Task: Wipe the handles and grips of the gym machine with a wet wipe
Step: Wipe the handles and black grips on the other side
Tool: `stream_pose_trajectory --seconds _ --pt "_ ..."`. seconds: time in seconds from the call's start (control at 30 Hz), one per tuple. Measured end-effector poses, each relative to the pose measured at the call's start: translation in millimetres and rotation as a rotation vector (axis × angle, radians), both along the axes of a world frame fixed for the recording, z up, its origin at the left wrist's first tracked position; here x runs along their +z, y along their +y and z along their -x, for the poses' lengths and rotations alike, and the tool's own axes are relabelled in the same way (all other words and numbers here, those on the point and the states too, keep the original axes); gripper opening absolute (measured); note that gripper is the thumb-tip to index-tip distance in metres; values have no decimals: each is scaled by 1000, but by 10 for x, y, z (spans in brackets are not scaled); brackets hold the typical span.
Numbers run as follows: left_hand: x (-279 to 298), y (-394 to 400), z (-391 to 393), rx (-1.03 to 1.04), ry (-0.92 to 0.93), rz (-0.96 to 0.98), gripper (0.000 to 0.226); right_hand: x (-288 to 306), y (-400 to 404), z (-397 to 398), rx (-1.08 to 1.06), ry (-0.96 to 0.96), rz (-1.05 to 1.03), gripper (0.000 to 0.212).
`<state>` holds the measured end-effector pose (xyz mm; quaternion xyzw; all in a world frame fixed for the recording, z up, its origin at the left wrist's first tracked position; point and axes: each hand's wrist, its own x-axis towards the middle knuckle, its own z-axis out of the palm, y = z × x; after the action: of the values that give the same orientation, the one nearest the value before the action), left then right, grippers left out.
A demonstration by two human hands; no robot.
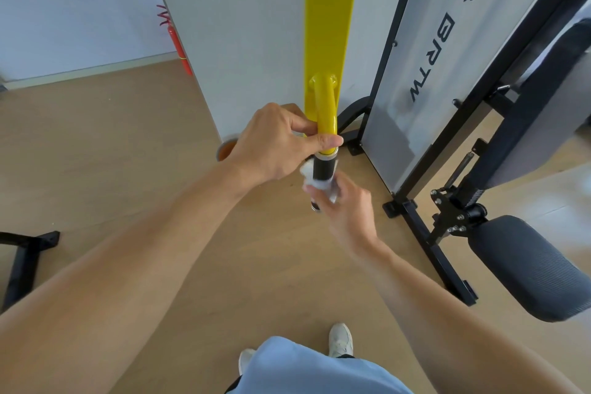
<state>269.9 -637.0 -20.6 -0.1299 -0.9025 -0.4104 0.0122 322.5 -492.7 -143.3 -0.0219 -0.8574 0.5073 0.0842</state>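
Observation:
A yellow handle bar (325, 105) sticks out toward me from the yellow upright (331, 9) of the gym machine. Its near end carries a black grip (323, 168). My left hand (278, 141) pinches the yellow bar just above the grip, thumb across the front. My right hand (347, 206) is wrapped around the lower part of the black grip with a white wet wipe (315, 177) pressed between fingers and grip. The wipe bulges out on the grip's left side. The right hand is slightly blurred.
A black-framed machine panel (447, 67) stands to the right, with a padded seat and roller pad (524, 269) near my right arm. A red fire extinguisher (179, 45) leans by the white wall. A black frame foot (25, 253) lies at left. My shoes (340, 339) stand on the wooden floor.

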Motion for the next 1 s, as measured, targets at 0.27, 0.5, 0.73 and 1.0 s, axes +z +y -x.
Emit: stream_pose_trajectory --seconds 0.27,0.5,0.73,1.0 --pt "4 -25 -16 -11 -13 -2 33 108 -48 64 -90 79 -3 22" --pt "17 -2 23 -29 -36 -3 41 -296 -25 -39 -73 -199 23 24" --pt "15 -34 53 -50 -59 -7 33 247 -57 18 -137 139 111 35" --pt "16 -54 75 -74 -75 -21 38 -301 150 -135 -356 -64 155 49"
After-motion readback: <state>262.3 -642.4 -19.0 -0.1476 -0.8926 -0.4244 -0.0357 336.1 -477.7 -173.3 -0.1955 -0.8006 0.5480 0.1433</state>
